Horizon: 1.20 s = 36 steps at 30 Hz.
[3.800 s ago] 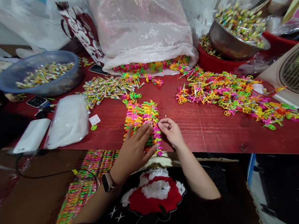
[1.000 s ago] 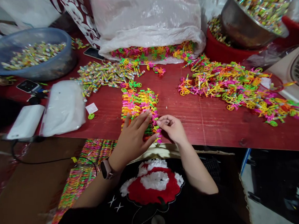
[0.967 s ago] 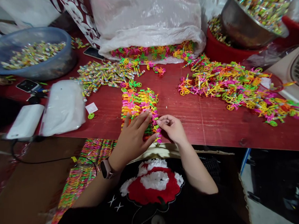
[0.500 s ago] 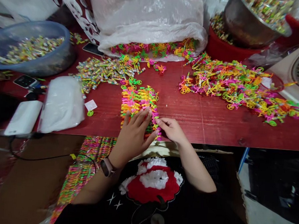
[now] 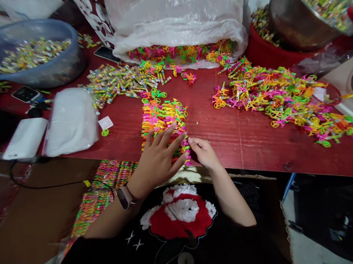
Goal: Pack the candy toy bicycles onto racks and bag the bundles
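Observation:
Close-set rows of small bright plastic toy pieces [image 5: 162, 114] in pink, yellow, orange and green lie near the table's front edge. My left hand [image 5: 160, 156] rests flat over the lower part of these rows, its fingers spread, and hides some of them. At the rows' right edge is my right hand [image 5: 204, 152], with thumb and index finger pressed together by the end pieces. Whatever may be between those fingertips is too small to make out. Just above the rows lies a loose pile of short printed tubes [image 5: 120, 83].
A white plastic bag [image 5: 175, 33] spills more toy pieces at the back. A large loose heap [image 5: 273, 93] lies to the right. At left are a blue basin [image 5: 76, 59], a stack of clear bags [image 5: 72, 122] and a white power bank [image 5: 25, 138] with a cable.
The fingers of my left hand have spread a little wider over the rows. My right hand stays almost in place at their right edge. The view has shifted slightly.

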{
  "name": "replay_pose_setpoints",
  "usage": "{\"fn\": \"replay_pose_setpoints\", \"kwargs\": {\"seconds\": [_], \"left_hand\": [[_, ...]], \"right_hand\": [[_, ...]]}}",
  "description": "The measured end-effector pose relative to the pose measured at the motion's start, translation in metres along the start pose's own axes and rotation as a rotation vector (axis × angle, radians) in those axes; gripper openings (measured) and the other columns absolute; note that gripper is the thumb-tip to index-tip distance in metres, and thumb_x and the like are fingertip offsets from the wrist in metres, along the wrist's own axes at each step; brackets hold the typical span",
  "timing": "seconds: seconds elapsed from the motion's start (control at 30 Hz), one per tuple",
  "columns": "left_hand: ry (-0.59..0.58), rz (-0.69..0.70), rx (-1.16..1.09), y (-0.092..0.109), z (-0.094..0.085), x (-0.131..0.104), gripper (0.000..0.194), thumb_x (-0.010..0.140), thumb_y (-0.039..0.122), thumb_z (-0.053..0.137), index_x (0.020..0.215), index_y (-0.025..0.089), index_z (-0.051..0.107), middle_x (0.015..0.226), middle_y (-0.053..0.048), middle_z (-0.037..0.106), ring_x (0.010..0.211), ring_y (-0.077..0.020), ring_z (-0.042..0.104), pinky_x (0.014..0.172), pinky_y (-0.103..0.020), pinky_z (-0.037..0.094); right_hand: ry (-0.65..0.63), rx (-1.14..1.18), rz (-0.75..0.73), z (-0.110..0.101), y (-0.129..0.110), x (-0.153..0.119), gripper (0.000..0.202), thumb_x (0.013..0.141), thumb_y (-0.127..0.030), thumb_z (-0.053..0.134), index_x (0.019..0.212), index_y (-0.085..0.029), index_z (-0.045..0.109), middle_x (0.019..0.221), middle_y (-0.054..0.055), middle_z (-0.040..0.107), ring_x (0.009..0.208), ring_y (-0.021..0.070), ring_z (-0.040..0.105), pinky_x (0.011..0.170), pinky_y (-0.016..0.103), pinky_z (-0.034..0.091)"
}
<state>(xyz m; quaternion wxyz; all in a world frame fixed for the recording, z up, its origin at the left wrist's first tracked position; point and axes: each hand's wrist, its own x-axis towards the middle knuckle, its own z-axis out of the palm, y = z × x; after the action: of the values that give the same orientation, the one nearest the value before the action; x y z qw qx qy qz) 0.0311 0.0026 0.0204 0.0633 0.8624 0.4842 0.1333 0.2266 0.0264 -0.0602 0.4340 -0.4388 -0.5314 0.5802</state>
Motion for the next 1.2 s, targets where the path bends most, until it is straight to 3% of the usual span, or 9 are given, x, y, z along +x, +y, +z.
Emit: {"fn": "replay_pose_setpoints", "kwargs": {"seconds": [0.17, 0.4, 0.57, 0.73, 0.97, 1.07, 1.2], "left_hand": [[-0.021, -0.013, 0.053, 0.004, -0.003, 0.006, 0.054, 0.103, 0.053, 0.051, 0.149, 0.026, 0.054, 0.164, -0.012, 0.043, 0.143, -0.0391, 0.047, 0.121, -0.066, 0.030], [-0.059, -0.018, 0.129, 0.009, -0.005, 0.015, 0.057, 0.102, 0.054, 0.049, 0.148, 0.021, 0.059, 0.160, -0.016, 0.046, 0.130, -0.0435, 0.050, 0.112, -0.067, 0.037], [-0.072, -0.020, 0.147, 0.009, -0.004, 0.016, 0.058, 0.102, 0.054, 0.048, 0.148, 0.021, 0.058, 0.160, -0.017, 0.045, 0.127, -0.0439, 0.048, 0.110, -0.067, 0.037], [-0.071, -0.018, 0.153, 0.009, -0.003, 0.016, 0.058, 0.101, 0.052, 0.048, 0.149, 0.020, 0.055, 0.160, -0.018, 0.044, 0.127, -0.0433, 0.048, 0.109, -0.067, 0.036], [-0.050, -0.041, 0.083, 0.008, -0.002, 0.015, 0.057, 0.104, 0.052, 0.048, 0.152, 0.022, 0.052, 0.162, -0.017, 0.043, 0.127, -0.0411, 0.047, 0.110, -0.067, 0.035], [-0.006, -0.044, 0.015, 0.006, -0.001, 0.015, 0.055, 0.107, 0.044, 0.045, 0.157, 0.023, 0.044, 0.159, -0.015, 0.047, 0.128, -0.0381, 0.049, 0.112, -0.063, 0.036], [0.075, -0.051, -0.089, 0.000, 0.003, 0.014, 0.050, 0.107, 0.032, 0.045, 0.156, 0.022, 0.040, 0.155, -0.016, 0.049, 0.133, -0.0348, 0.049, 0.115, -0.060, 0.036]], "right_hand": [[-0.053, 0.073, 0.043, -0.005, -0.003, 0.001, 0.048, 0.088, -0.066, 0.071, 0.095, -0.019, 0.074, 0.084, 0.001, 0.066, 0.076, 0.0148, 0.059, 0.074, 0.028, 0.050], [-0.178, 0.134, 0.151, -0.009, -0.011, 0.009, 0.052, 0.086, -0.068, 0.072, 0.082, -0.017, 0.067, 0.068, -0.002, 0.062, 0.063, 0.0111, 0.058, 0.064, 0.025, 0.048], [-0.204, 0.172, 0.203, -0.012, -0.012, 0.016, 0.053, 0.079, -0.069, 0.079, 0.081, -0.017, 0.068, 0.064, -0.003, 0.063, 0.058, 0.0101, 0.058, 0.059, 0.023, 0.049], [-0.222, 0.110, 0.232, -0.013, -0.012, 0.025, 0.059, 0.080, -0.072, 0.075, 0.063, -0.018, 0.060, 0.055, -0.002, 0.061, 0.052, 0.0097, 0.057, 0.053, 0.022, 0.046], [-0.041, 0.107, 0.212, -0.012, -0.014, 0.020, 0.056, 0.076, -0.072, 0.080, 0.079, -0.016, 0.070, 0.065, 0.000, 0.067, 0.056, 0.0096, 0.058, 0.053, 0.021, 0.047], [-0.026, 0.111, 0.186, -0.009, -0.013, 0.017, 0.052, 0.075, -0.067, 0.083, 0.085, -0.017, 0.072, 0.067, -0.001, 0.067, 0.057, 0.0094, 0.058, 0.053, 0.021, 0.046], [0.035, 0.098, 0.175, -0.008, -0.014, 0.010, 0.053, 0.084, -0.070, 0.074, 0.079, -0.018, 0.068, 0.070, 0.001, 0.067, 0.059, 0.0098, 0.057, 0.053, 0.021, 0.044]]}}
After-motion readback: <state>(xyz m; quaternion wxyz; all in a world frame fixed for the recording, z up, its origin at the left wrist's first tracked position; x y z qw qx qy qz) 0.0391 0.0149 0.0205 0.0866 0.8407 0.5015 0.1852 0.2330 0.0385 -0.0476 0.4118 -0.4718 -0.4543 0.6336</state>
